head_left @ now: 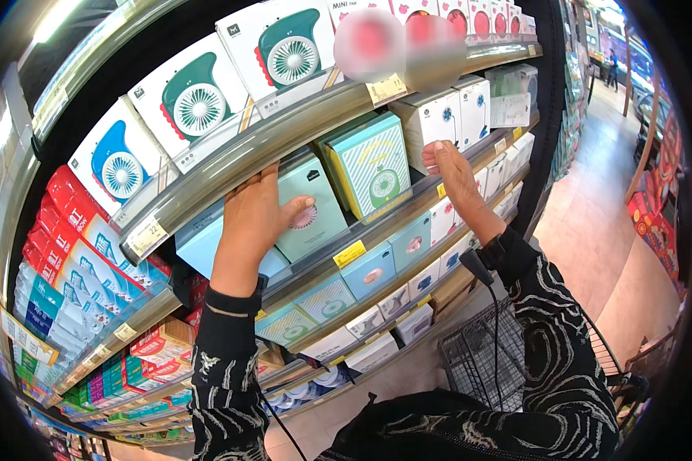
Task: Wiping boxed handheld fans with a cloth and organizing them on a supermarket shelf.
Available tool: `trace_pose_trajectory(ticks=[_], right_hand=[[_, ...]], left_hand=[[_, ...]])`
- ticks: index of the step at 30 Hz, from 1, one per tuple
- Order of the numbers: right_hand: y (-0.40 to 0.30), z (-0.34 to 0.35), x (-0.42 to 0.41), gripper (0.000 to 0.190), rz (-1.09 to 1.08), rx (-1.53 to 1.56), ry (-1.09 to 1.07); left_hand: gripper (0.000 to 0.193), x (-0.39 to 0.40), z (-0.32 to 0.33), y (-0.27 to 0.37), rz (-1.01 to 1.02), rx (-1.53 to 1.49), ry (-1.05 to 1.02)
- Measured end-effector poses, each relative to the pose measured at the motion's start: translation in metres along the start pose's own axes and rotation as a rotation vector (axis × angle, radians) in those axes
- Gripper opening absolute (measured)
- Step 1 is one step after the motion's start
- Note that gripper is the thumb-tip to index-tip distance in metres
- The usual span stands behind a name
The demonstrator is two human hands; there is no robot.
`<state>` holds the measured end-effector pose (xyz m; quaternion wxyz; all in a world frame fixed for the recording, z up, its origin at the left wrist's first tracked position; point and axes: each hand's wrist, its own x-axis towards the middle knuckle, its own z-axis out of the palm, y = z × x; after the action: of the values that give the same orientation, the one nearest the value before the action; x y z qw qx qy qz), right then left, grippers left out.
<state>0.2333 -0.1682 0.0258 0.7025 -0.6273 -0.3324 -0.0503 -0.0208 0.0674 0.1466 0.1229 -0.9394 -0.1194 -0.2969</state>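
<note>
My left hand (259,216) reaches onto the second shelf, its fingertips hidden under the upper shelf's edge. It lies over a light blue box (199,242) and a grey-green fan box (317,225), with the thumb in front of the latter; whether it grips either is unclear. My right hand (452,170), fingers curled, is in front of a white fan box (424,129); nothing shows in it. Between the hands stands a striped teal and yellow fan box (375,167). White boxes picturing green dinosaur-shaped fans (202,106) line the shelf above.
The upper shelf's curved edge (242,155) juts out over my left hand. Red-and-blue packs (86,253) fill the left shelf. Lower shelves hold more boxes (369,274). A wire shopping cart (484,346) stands below my right arm, beside the aisle floor (588,190). A distant person (613,69) stands beyond.
</note>
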Motion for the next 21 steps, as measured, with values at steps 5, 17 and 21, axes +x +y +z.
trace_pose_trajectory(ticks=[5, 17, 21], right_hand=[[0.017, 0.01, 0.014, 0.07, 0.074, 0.141, -0.155], [0.047, 0.026, 0.075, 0.068, 0.298, 0.541, -0.411], [0.077, 0.032, 0.095, 0.057, 0.041, 0.332, -0.427]], left_hand=[[0.078, -0.041, -0.018, 0.007, 0.039, -0.092, 0.118], [0.065, -0.196, 0.025, -0.017, -0.414, -0.536, 0.441], [0.072, -0.188, 0.054, -0.045, -0.638, -0.934, 0.541]])
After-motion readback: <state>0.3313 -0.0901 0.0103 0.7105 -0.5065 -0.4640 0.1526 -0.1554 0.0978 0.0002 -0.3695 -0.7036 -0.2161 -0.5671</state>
